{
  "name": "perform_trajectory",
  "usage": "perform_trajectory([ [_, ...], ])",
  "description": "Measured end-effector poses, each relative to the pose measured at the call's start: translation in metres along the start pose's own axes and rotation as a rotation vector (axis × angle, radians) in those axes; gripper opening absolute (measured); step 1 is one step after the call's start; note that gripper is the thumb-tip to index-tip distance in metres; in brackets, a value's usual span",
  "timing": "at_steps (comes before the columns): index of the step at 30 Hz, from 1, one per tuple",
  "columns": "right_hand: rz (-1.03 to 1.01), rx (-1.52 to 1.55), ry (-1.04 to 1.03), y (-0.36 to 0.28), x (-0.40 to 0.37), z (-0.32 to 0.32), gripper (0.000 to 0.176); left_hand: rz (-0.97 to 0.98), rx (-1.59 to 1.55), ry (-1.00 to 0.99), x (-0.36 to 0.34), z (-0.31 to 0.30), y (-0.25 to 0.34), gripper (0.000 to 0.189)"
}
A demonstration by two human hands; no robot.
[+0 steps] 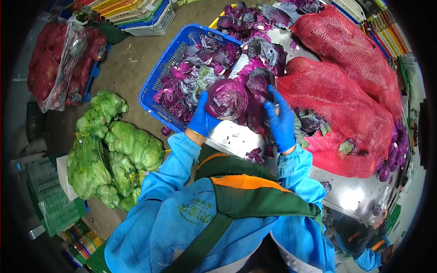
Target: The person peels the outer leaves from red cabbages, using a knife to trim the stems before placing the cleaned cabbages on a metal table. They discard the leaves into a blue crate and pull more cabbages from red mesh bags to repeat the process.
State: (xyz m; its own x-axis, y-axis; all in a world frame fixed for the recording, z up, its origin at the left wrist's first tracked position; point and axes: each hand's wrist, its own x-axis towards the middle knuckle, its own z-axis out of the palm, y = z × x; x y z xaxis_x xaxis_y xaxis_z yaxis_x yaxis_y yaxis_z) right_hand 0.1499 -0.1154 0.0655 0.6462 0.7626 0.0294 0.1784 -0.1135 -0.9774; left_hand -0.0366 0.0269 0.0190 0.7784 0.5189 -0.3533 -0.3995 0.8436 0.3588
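A purple cabbage (227, 99) with a cut or peeled face is held in front of the body. My left hand (203, 119), in a blue glove, is wrapped against its left side. On the right, my right hand (281, 119), gloved too, is closed at dark outer leaves (260, 84) beside the cabbage; a small metallic thing shows at its fingers, too small to name. Under and behind the hands lies a metal table (236, 136) with loose purple leaves. A blue basket (157, 68) full of purple leaves stands to the left of the cabbage.
Red mesh sacks (337, 95) cover the table's right side. Green cabbages in bags (132, 145) lie on the floor at left. Red sacks (45, 61) stand at upper left, stacked crates (150, 22) at the top. Another person (359, 241) is at lower right.
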Motion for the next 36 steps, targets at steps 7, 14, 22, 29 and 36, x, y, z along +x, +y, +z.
perform_trajectory([
  [7, -0.227, -0.327, -0.108, -0.041, -0.004, 0.043, 0.053, 0.146, 0.199, 0.071, 0.011, 0.011, -0.023, 0.044],
  [14, -0.045, -0.022, 0.057, 0.007, 0.014, 0.026, 0.013, 0.125, 0.239, 0.3, 0.003, -0.013, -0.028, 0.046],
  [22, 0.329, 0.35, -0.103, 0.04, 0.003, 0.031, 0.013, 0.309, 1.197, 0.219, 0.05, 0.027, -0.008, 0.077],
  [29, -0.083, -0.043, 0.22, 0.087, 0.034, 0.022, 0.047, 0.33, 1.355, 0.109, 0.108, 0.016, -0.02, 0.065],
  [36, 0.336, 0.377, -0.171, 0.032, 0.047, 0.011, 0.035, 0.033, 0.203, -0.033, 0.071, -0.031, -0.005, 0.058],
])
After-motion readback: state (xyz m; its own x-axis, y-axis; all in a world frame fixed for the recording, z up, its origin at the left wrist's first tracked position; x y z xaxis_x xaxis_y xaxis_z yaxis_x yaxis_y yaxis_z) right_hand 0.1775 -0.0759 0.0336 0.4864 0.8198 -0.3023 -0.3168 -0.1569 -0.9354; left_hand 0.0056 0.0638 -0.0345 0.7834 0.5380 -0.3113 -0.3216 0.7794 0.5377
